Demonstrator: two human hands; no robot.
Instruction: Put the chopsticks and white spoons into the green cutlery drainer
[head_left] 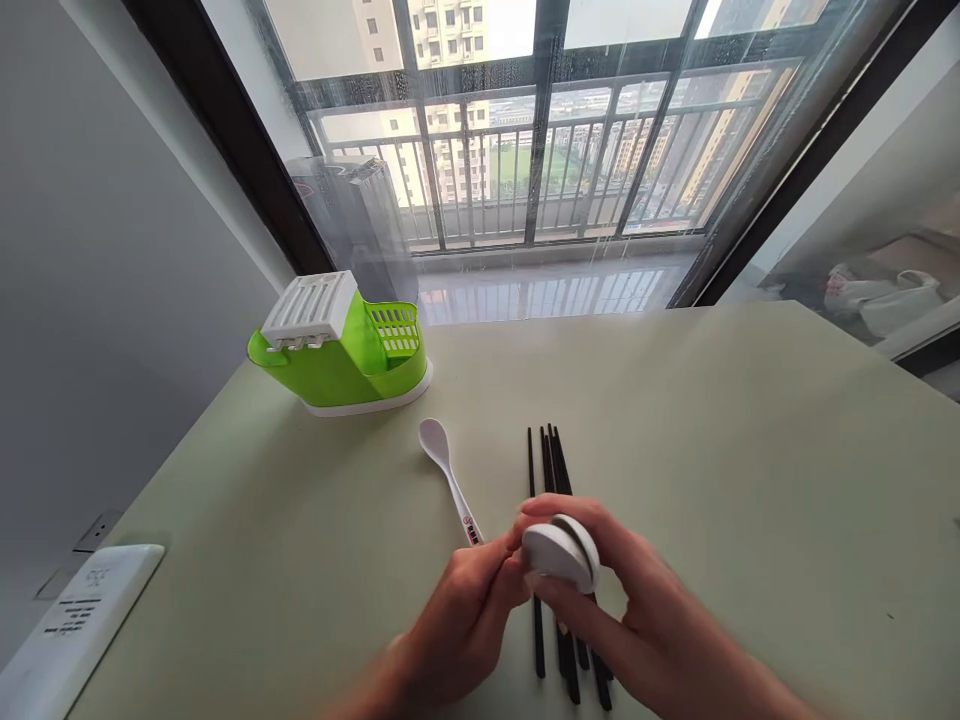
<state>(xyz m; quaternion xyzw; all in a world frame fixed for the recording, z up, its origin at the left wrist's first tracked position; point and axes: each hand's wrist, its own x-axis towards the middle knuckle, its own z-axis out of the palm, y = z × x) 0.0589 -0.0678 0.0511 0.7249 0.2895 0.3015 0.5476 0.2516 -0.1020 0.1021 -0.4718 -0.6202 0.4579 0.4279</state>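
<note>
My right hand [611, 580] is closed around two rounded white pieces that look like the bowls of white spoons [561, 557], one against the other. Their handles are hidden. Close against their left side is my left hand [476, 605], its fingers curled together; what lies inside them is hidden. A single white spoon [448, 465] with printing on its handle lies on the table, its lower end reaching toward my left hand. Beneath my right hand several black chopsticks [551, 465] lie roughly side by side, partly covered by the hand.
A green and white utensil holder [345, 360] stands at the back left of the pale table [712, 430]. On the left edge lies a white box-like object with dark print [90, 610]. A large window [525, 180] rises behind the table.
</note>
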